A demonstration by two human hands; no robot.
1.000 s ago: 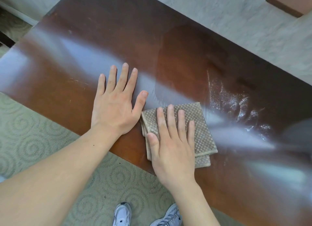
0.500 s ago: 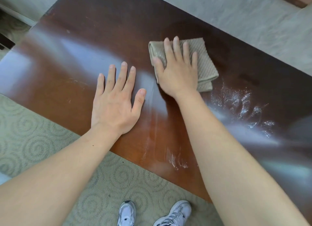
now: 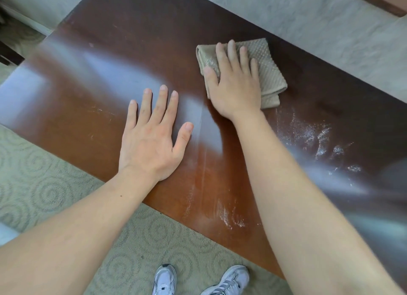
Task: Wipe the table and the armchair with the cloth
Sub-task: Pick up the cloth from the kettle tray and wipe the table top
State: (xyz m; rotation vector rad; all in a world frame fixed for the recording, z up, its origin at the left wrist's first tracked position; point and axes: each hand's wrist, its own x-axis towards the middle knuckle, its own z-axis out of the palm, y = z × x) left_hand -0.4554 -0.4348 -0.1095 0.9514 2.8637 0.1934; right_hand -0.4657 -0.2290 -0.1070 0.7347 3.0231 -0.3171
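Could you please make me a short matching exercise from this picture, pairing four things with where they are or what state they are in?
Things:
1. cloth
2. left hand
3. white residue
4. shoes

Places or states:
A. on the patterned carpet, below the near edge of the table
B. folded, pressed flat under the right hand
C. smeared on the tabletop, to the right of the right forearm
D. flat on bare wood, fingers spread, holding nothing

Pairs: 1-B, 2-D, 3-C, 4-A

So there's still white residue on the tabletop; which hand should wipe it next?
Right hand: it already presses the folded beige cloth, just above the white residue. Left hand lies flat, bare.
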